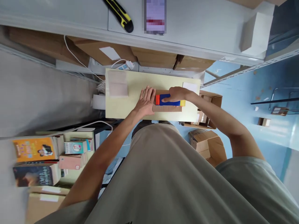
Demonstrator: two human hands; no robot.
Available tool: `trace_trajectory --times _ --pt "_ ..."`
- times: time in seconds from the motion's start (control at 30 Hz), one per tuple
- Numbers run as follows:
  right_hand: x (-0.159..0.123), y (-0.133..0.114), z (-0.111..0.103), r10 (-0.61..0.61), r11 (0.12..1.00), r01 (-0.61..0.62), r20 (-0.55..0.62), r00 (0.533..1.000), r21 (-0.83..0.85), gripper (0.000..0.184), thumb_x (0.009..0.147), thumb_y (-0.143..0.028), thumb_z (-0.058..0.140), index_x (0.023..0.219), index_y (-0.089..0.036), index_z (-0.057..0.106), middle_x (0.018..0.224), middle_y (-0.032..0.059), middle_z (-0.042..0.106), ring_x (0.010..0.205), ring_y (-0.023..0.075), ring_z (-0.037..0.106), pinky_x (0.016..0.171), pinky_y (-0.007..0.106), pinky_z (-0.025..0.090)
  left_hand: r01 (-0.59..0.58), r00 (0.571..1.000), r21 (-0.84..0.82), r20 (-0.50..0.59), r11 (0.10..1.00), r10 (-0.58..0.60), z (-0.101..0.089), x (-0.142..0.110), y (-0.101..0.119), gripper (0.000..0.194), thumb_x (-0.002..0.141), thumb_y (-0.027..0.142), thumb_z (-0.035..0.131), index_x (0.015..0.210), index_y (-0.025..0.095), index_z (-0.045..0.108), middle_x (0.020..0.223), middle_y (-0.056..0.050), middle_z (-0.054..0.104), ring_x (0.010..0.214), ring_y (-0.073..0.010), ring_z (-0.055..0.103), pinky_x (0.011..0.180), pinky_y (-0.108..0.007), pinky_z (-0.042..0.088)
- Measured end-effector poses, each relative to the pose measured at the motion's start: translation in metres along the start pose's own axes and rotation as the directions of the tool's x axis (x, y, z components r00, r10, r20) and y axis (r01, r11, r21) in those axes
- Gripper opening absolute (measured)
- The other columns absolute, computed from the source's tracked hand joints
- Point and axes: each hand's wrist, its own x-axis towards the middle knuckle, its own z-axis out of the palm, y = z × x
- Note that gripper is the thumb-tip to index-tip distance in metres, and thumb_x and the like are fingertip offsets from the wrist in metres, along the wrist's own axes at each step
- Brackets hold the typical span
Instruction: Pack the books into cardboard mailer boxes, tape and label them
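Note:
A flat brown cardboard piece point(168, 108) lies on the pale yellow tabletop point(130, 107). Over it is a long blue object with an orange left end and a yellow right end point(171, 100); its exact kind is unclear. My right hand point(176, 94) grips this object from above, thumb along its side. Flat on the left end of the cardboard rests my left hand point(146, 102), fingers stretched out and holding nothing. Its fingertips are close to the orange end. The underside of the blue object is hidden.
Translucent sheets point(118, 83) lie at the table's left, and a white paper point(190, 86) at its right. Above, a grey shelf point(193, 28) bears a yellow-black utility knife point(120, 15) and a phone point(155, 17). Books point(35, 149) and open cardboard boxes point(207, 144) flank me.

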Motion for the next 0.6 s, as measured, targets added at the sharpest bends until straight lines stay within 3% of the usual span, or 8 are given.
trace_trajectory --times 0.17,0.27,0.43,0.53,0.6 --pt "-0.008 0.017 0.011 -0.069 0.997 0.069 0.001 0.998 0.029 0.066 0.099 -0.077 0.081 0.129 -0.018 0.084 0.092 0.0141 0.083 0.095 0.0324 0.08 0.079 0.038 0.051 -0.007 0.999 0.074 0.034 0.997 0.005 -0.001 -0.007 0.01 0.144 0.078 0.046 0.095 0.19 0.0 0.018 0.193 -0.036 0.026 0.182 -0.0617 0.015 0.148 -0.076 0.01" --pt "-0.024 0.038 0.013 -0.085 0.995 0.086 -0.019 0.996 0.046 0.061 0.097 -0.076 0.083 0.123 -0.021 0.084 0.092 0.0133 0.084 0.097 0.0333 0.08 0.079 0.037 0.05 -0.006 0.999 0.113 0.046 0.994 0.001 0.0 -0.006 0.019 0.14 0.079 0.045 0.094 0.19 0.001 0.022 0.193 -0.037 0.024 0.182 -0.0609 0.015 0.148 -0.075 0.012" --pt "-0.067 0.115 0.011 0.017 0.996 -0.018 0.011 1.0 0.086 0.064 0.094 -0.086 0.081 0.093 -0.022 0.082 0.073 0.0108 0.074 0.078 0.0305 0.072 0.076 0.043 0.052 0.049 0.998 0.123 0.04 0.991 -0.054 -0.005 -0.008 0.016 0.145 0.074 0.051 0.1 0.189 0.003 0.025 0.191 -0.04 0.026 0.181 -0.0635 0.019 0.145 -0.077 0.018" --pt "-0.087 0.165 0.011 0.052 0.995 -0.053 0.013 0.999 0.083 0.067 0.096 -0.089 0.075 0.086 -0.023 0.079 0.071 0.0078 0.072 0.07 0.0256 0.066 0.074 0.042 0.051 0.073 0.996 0.106 0.039 0.992 -0.077 -0.01 -0.014 0.009 0.148 0.071 0.052 0.103 0.19 0.007 0.028 0.191 -0.04 0.027 0.18 -0.0647 0.019 0.144 -0.079 0.019" --pt "-0.089 0.186 0.013 0.061 0.995 -0.06 -0.001 0.998 0.077 0.068 0.096 -0.091 0.073 0.084 -0.024 0.077 0.072 0.0068 0.072 0.07 0.0238 0.065 0.073 0.041 0.05 0.072 0.996 0.101 0.052 0.992 -0.078 -0.012 -0.018 0.007 0.149 0.069 0.05 0.104 0.19 0.009 0.028 0.191 -0.04 0.025 0.18 -0.0654 0.018 0.144 -0.079 0.018"
